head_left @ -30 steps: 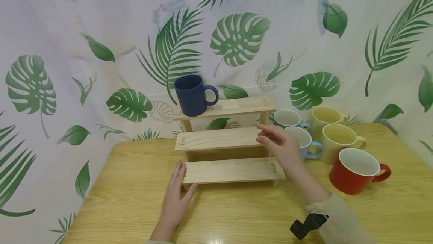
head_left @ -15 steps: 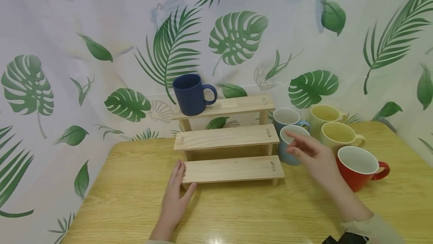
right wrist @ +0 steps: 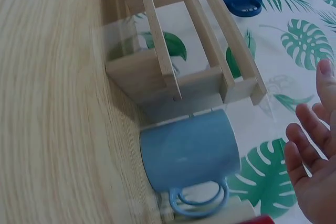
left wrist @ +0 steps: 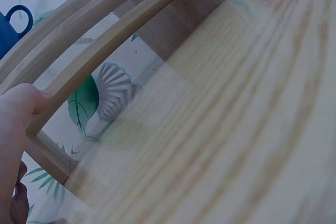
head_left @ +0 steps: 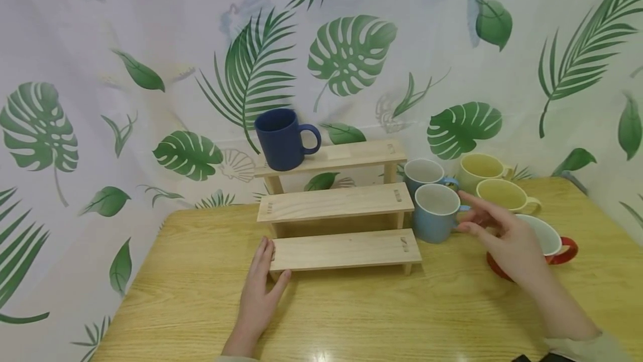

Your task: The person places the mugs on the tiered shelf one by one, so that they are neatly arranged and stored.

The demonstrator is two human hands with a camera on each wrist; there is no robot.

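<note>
My left hand (head_left: 257, 295) rests at the near left corner of a three-tier wooden rack (head_left: 344, 250). Its fingers lie along the left end of the bottom step, and the thumb touches the front edge. To the right, my right hand (head_left: 512, 242) reaches over the red mug (head_left: 550, 236), partly hiding it. The thumb and forefinger tips are right beside the handle of a light blue mug (head_left: 434, 220). In the right wrist view that mug (right wrist: 191, 150) stands by the rack's end, with the fingers apart from it. On the top step sits a navy mug (head_left: 278, 141).
Behind the light blue mug stands another blue mug (head_left: 409, 182). Two yellow mugs (head_left: 483, 168) are grouped to its right, the nearer one partly hidden by my right hand. A leaf-patterned cloth (head_left: 346, 61) hangs behind the wooden table (head_left: 321, 317).
My right hand has moved right from over the rack's middle step, past the light blue mug to its handle side. The left hand stays at the rack, and the mugs have not moved.
</note>
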